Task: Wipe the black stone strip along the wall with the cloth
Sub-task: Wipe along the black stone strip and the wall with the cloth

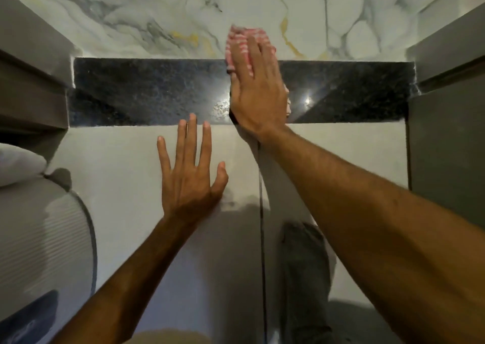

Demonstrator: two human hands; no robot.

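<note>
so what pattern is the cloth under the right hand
Red and white checks on the cloth, seen in the head view.

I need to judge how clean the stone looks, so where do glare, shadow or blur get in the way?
Head view: two bright glare spots sit on the black stone strip beside the right hand; the red-and-white cloth under it looks slightly motion-blurred; arm shadows darken the grey surface below the left hand; the wide lens bends the edges.

Cloth (245,45) under right hand (258,94) on stone strip (147,92); left hand (189,176) below.
</note>
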